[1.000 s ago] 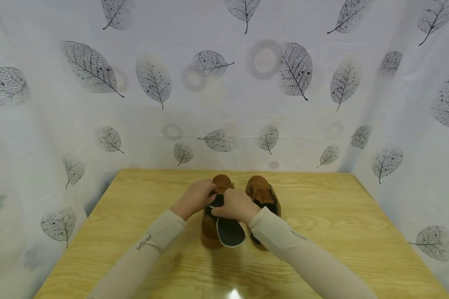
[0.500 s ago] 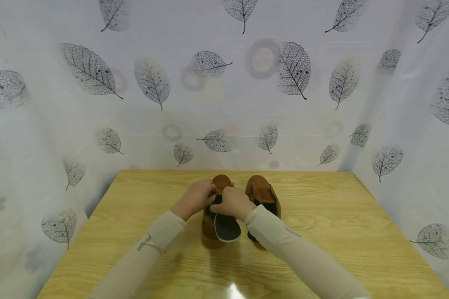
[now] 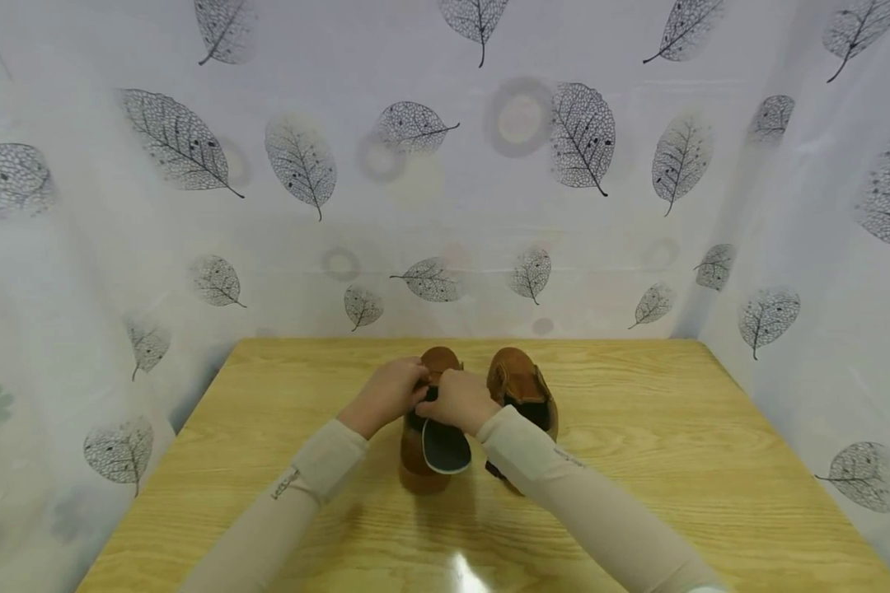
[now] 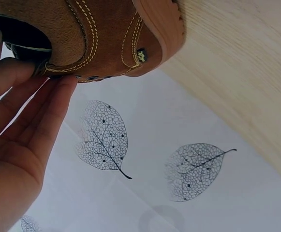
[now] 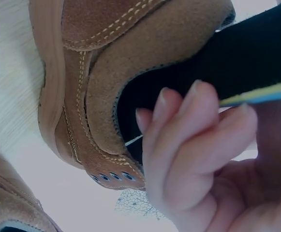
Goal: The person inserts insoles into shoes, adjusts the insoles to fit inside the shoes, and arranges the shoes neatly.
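Observation:
A brown suede shoe stands on the table, toe pointing away. My left hand pinches the edge of its opening near the laces; the left wrist view shows thumb and fingers at the rim of the shoe. Curled around a dark insole, my right hand holds it over the shoe's opening. The insole's front part lies inside the shoe, hidden, while its rounded heel end sticks out backward. In the right wrist view, the insole shows a black face and a thin yellow and blue edge.
A matching brown shoe stands just to the right, partly behind my right forearm. Both sit on a wood-grain table. A white curtain with grey leaf prints encloses the back and sides.
The insole's heel end has shifted a little forward and left, further into the shoe, with my right hand moving slightly along. My left hand stays at the rim.

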Available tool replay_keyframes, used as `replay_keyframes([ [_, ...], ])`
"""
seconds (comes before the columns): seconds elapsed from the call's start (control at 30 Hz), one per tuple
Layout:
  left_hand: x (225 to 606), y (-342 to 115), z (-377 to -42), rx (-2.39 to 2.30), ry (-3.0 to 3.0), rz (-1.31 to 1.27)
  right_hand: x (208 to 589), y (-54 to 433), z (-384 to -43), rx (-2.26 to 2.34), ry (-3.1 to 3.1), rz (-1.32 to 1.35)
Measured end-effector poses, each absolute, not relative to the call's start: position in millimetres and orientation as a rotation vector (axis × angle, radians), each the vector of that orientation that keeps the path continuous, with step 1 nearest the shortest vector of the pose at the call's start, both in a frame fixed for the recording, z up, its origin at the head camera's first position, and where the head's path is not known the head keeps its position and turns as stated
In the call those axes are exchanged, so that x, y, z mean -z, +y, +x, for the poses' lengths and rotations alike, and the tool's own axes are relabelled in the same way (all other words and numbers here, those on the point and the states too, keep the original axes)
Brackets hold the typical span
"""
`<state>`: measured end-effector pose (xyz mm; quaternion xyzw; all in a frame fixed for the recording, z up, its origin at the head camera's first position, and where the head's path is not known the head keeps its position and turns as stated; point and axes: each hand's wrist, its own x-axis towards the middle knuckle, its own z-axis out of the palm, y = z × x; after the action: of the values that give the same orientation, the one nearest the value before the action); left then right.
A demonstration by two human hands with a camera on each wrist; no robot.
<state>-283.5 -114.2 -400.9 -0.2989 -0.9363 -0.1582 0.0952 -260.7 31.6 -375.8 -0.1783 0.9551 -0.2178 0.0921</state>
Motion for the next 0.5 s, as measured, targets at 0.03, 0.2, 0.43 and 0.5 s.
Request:
replay_keyframes([
  [0.03,401,-114,-283,0.471,-2.775,-0.89,376,31,-260,0.626,2.852,-0.535],
  [0.2,401,-116,-283,0.474,-2.76,-0.907,373,29,-253,0.483,2.935,-0.558],
  [0.43,401,-117,-282,0.481,-2.759,-0.917,372,27,-238,0.235,3.021,-0.603],
  [0.5,401,-117,-283,0.484,-2.765,-0.918,371,28,-232,0.216,3.014,-0.622],
])
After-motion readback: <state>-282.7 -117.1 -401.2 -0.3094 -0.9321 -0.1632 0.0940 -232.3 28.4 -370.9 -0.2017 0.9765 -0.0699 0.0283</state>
